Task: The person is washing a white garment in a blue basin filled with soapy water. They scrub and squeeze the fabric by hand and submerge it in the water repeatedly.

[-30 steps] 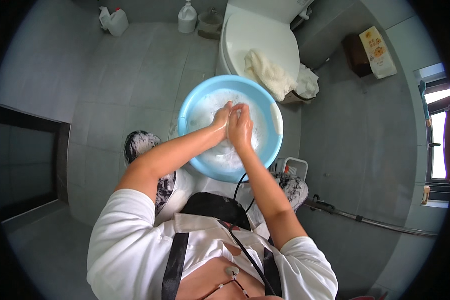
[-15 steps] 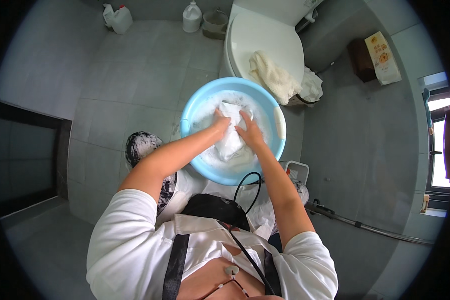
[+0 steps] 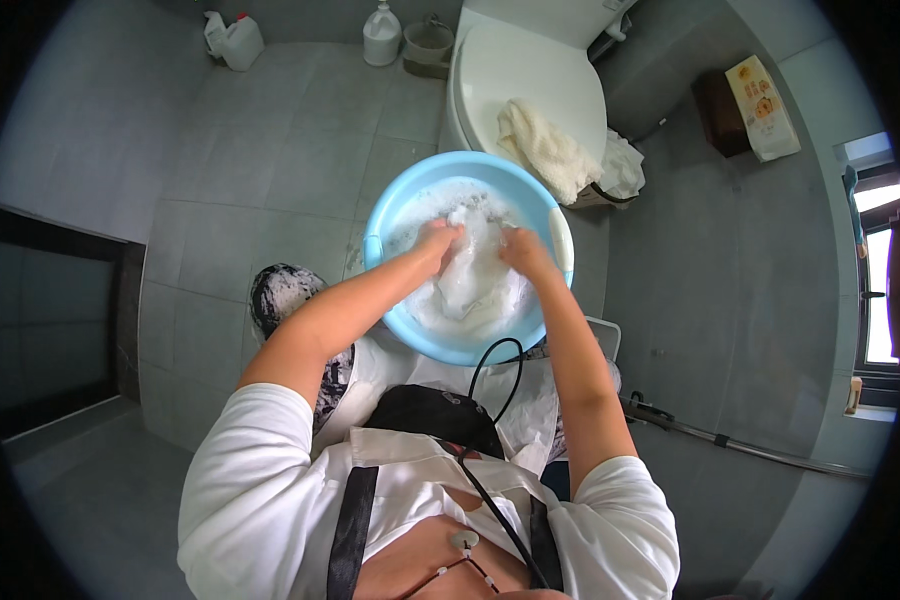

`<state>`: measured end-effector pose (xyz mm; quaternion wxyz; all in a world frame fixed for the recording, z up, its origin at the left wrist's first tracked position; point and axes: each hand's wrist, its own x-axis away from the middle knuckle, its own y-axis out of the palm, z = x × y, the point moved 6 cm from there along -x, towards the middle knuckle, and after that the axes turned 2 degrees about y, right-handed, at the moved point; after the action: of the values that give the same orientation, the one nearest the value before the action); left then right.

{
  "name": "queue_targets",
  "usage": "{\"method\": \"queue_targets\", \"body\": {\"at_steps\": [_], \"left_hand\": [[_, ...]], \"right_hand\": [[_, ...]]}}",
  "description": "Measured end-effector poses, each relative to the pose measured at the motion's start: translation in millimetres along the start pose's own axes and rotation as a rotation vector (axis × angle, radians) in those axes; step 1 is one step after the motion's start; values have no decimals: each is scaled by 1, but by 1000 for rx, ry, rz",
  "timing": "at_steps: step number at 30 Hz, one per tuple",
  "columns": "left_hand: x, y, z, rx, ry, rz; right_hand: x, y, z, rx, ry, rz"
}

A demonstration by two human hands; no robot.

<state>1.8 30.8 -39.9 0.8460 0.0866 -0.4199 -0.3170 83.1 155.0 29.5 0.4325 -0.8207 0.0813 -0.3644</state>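
A round light blue basin [image 3: 390, 200] with a white handle grip stands in front of me, holding sudsy water. In the foam lies a wet white cloth [image 3: 462, 278], partly sunk and covered with bubbles; its exact kind is hidden. My left hand [image 3: 437, 242] is closed on the cloth's left side, fingers curled into the fabric. On the other side my right hand [image 3: 527, 250] grips the cloth's upper right part; it is slightly blurred, and its fingertips are bent inward. Both hands are inside the rim, just above the suds.
Beyond the basin is a white toilet [image 3: 530, 85], its lid draped with a cream towel [image 3: 550, 150]. White jugs [image 3: 238, 42], a pump bottle [image 3: 381, 36] and a small bucket [image 3: 429, 42] stand by the far wall. A black cable [image 3: 518, 375] loops near the basin's front rim.
My right hand has shifted right and a little down, from lying spread on the cloth to gripping it. The cloth between my hands has become stretched and sits lower in the foam.
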Motion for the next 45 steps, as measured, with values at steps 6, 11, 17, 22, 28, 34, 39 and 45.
{"method": "queue_targets", "body": {"at_steps": [6, 11, 17, 22, 28, 34, 39, 45], "left_hand": [[18, 32, 43, 242, 145, -199], [9, 47, 36, 486, -48, -286], [33, 61, 37, 357, -62, -333], [37, 69, 36, 588, 90, -1108], [32, 59, 21, -125, 129, -214], [45, 59, 11, 24, -57, -52], [23, 55, -10, 133, -127, 15], [-16, 6, 23, 152, 106, 59]], "right_hand": [[16, -13, 19, -934, -126, 153], [10, -6, 20, -1691, 47, 368], [53, -19, -56, -885, -214, 830], [84, -35, -115, -588, -475, 966], [46, -31, -64, -808, -105, 927], [46, -26, -68, -830, -184, 944], [20, -16, -9, -883, -16, 788], [4, -3, 36, -925, -105, 826]]}}
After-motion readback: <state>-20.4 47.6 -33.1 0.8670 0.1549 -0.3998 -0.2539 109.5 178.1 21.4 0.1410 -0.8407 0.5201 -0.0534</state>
